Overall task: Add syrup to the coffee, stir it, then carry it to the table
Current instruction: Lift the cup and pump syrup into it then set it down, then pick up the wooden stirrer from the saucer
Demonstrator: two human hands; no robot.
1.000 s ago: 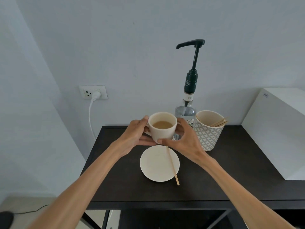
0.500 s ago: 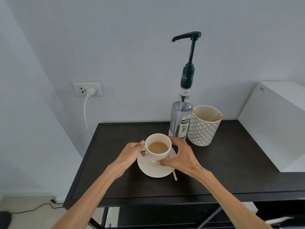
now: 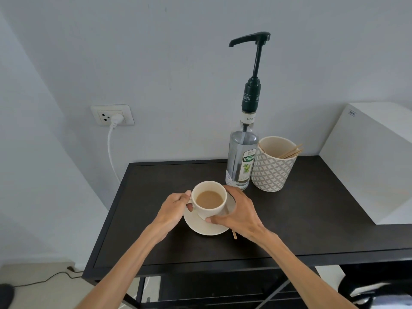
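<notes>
A white cup of milky coffee [image 3: 209, 200] stands on a white saucer [image 3: 204, 228] in the middle of the dark counter [image 3: 312, 219]. My left hand [image 3: 175, 207] pinches the cup's handle. My right hand [image 3: 237, 211] wraps the cup's right side, covering part of the saucer. A wooden stir stick [image 3: 234, 235] lies on the saucer, only its tip showing past my right wrist. The clear syrup bottle [image 3: 242, 161] with a dark pump head stands just behind the cup.
A patterned holder [image 3: 273, 170] with several wooden sticks stands right of the bottle. A white box [image 3: 374, 161] fills the counter's right end. A wall socket [image 3: 112, 114] with a white cord is at the left. Floor shows below left.
The cup has come down from under the pump spout onto the saucer, both hands still on it. The view has pulled back and tilted down.
</notes>
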